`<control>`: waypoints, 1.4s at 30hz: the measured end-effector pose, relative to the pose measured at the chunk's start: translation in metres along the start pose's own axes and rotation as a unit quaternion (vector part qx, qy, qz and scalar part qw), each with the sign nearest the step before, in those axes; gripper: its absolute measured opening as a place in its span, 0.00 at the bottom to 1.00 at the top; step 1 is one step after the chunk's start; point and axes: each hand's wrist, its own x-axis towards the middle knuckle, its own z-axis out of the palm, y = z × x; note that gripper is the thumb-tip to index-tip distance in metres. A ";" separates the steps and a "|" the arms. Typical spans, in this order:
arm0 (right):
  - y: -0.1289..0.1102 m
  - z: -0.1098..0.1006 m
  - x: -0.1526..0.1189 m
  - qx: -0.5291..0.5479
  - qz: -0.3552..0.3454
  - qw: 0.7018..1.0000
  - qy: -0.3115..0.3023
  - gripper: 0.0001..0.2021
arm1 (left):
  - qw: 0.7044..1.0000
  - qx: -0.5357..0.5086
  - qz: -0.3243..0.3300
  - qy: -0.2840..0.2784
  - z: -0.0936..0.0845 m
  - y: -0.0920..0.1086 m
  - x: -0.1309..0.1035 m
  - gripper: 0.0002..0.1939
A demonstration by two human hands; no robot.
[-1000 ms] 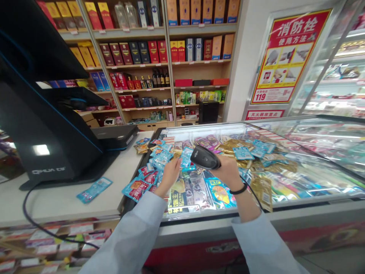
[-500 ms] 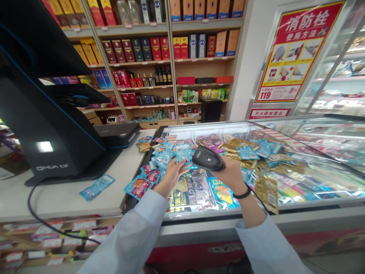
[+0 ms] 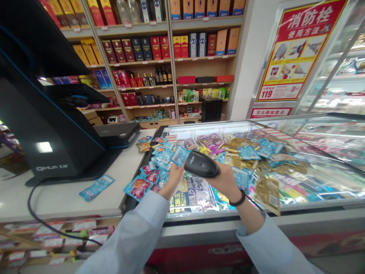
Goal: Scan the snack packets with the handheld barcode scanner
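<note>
Pinched in my left hand [image 3: 174, 178] is a small blue packet [image 3: 180, 155], its printed side facing up. My right hand [image 3: 224, 180] grips a black handheld scanner [image 3: 201, 164], whose front end points left and lies against or just over the packet's right edge. Both hands are above the glass-topped freezer [image 3: 199, 219]. Blue and red packets [image 3: 138, 187] lie left of my left hand, at the freezer's left edge. Gold packets [image 3: 268, 193] and more blue packets [image 3: 248, 153] are spread to the right of the scanner. The scanner's handle is mostly hidden by my right hand.
On the white counter [image 3: 65, 201] at left stand a black register terminal [image 3: 57, 133] and a black device [image 3: 118, 134]. One blue packet [image 3: 97, 187] lies there. A black cable [image 3: 51, 227] hangs over the counter front. Shelves of boxes [image 3: 142, 49] stand behind.
The scanner and my right hand have moved left and slightly down. The packet in my left hand has tilted and shifted a little left, so that scanner and packet are closer together.
</note>
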 end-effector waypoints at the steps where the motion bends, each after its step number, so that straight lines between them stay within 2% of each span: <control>1: 0.000 -0.001 0.000 0.004 0.001 1.000 0.002 0.18 | 1.000 0.006 0.003 -0.007 0.000 -0.002 0.000 0.24; 7: -0.001 -0.003 0.001 0.005 0.010 1.000 -0.003 0.17 | 1.000 0.020 0.011 -0.009 0.002 -0.007 0.001 0.25; 13: -0.002 -0.004 0.001 -0.023 0.021 0.999 -0.035 0.12 | 0.998 -0.032 0.032 0.041 0.002 -0.003 0.001 0.24; 19: -0.003 -0.005 0.001 -0.007 0.028 0.999 -0.037 0.12 | 0.997 -0.054 0.005 0.050 0.001 -0.003 0.000 0.24; 22: -0.004 -0.006 0.001 0.005 0.033 0.999 -0.032 0.14 | 0.997 -0.049 -0.014 0.064 -0.001 -0.006 0.001 0.25; 29: -0.003 -0.006 0.001 -0.001 0.024 0.999 -0.034 0.10 | 0.997 -0.037 0.008 0.061 -0.009 -0.017 0.007 0.22; 34: -0.002 -0.007 0.002 -0.036 0.013 0.998 -0.045 0.07 | 0.995 -0.035 0.016 0.089 -0.010 -0.009 0.008 0.21; 38: -0.003 -0.009 0.002 -0.058 0.008 0.997 -0.040 0.08 | 0.992 -0.054 -0.016 0.111 -0.011 -0.001 0.010 0.21; 42: -0.003 -0.011 0.002 -0.036 0.010 0.999 -0.036 0.12 | 0.990 -0.054 -0.029 0.128 -0.014 -0.002 0.013 0.21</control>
